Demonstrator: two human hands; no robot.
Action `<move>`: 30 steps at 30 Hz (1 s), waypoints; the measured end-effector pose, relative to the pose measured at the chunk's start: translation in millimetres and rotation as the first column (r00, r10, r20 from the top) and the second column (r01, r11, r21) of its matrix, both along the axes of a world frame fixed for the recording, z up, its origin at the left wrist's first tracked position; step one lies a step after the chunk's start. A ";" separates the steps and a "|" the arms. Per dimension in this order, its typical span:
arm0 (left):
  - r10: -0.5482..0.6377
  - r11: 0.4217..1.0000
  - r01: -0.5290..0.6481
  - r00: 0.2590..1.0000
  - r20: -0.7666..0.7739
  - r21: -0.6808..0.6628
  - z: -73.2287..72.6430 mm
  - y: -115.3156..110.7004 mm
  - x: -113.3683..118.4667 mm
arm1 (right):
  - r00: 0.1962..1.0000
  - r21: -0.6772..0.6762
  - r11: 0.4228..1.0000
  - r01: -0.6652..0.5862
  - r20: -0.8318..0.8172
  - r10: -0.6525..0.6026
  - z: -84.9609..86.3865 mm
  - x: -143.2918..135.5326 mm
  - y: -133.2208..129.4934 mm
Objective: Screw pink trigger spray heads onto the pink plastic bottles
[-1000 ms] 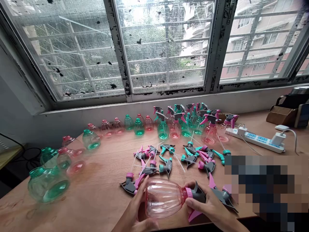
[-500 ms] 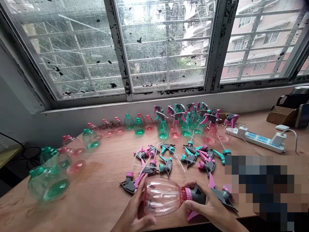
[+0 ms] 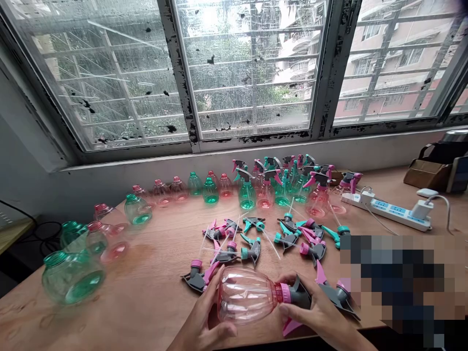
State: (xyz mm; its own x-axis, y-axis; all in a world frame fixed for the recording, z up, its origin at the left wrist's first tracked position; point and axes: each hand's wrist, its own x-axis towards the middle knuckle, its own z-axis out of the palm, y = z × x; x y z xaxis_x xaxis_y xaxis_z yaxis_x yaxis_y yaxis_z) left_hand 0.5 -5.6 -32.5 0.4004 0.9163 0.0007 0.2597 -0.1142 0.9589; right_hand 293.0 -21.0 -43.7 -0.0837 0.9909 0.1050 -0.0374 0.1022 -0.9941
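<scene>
Near the table's front edge I hold a clear pink spray bottle (image 3: 246,296) on its side. Its base points left and its neck points right. My left hand (image 3: 208,314) is closed around the base end, thumb below and fingers behind. At the neck, my right hand (image 3: 323,312) grips the grey-and-pink trigger sprayer head (image 3: 300,294). The pink collar (image 3: 283,293) meets the bottle's neck; how tightly it is seated I cannot tell. The pink trigger (image 3: 291,326) hangs below my right thumb. Beside my right hand lies a loose grey-and-pink sprayer head (image 3: 337,294), and another sprayer head (image 3: 196,278) lies beyond my left.
Several loose sprayer heads (image 3: 252,251) with thin tubes lie mid-table. Open pink and green bottles (image 3: 73,280) line the left and back. Bottles with sprayers fitted (image 3: 246,192) stand by the window wall. A white power strip (image 3: 387,212) lies at right; a blurred patch covers the lower right.
The highlights and ridges on the held bottle have shifted slightly, as if it turned a little. Both hands stay in nearly the same place.
</scene>
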 end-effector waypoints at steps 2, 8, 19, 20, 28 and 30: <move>0.003 1.000 -0.003 1.000 -0.004 0.001 0.1 0.3 0.3 | 0.999 -0.010 1.000 0.002 -0.033 -0.002 -1.9 0.1 0.4; 0.002 1.000 -0.002 1.000 0.004 0.008 1.7 1.5 3.0 | 1.000 -0.003 1.000 0.012 -0.026 -0.012 -3.5 -0.4 -0.3; -0.018 0.999 0.019 0.999 0.038 -0.037 0.1 -0.5 0.3 | 1.000 0.003 1.000 -0.008 0.027 0.008 3.6 -0.1 0.0; -0.026 0.999 0.026 1.000 0.012 -0.030 -0.7 -0.5 -0.4 | 1.000 -0.012 1.000 -0.002 0.027 0.003 4.5 0.1 0.2; -0.063 0.989 0.078 0.990 -0.123 0.123 -1.3 -0.1 2.2 | 0.999 -0.058 0.998 -0.025 -0.037 0.023 8.0 -0.7 -0.2; -0.065 0.992 0.069 0.997 -0.048 0.102 3.4 -2.5 5.3 | 1.000 -0.053 0.998 -0.020 -0.017 0.019 8.5 -1.4 -0.7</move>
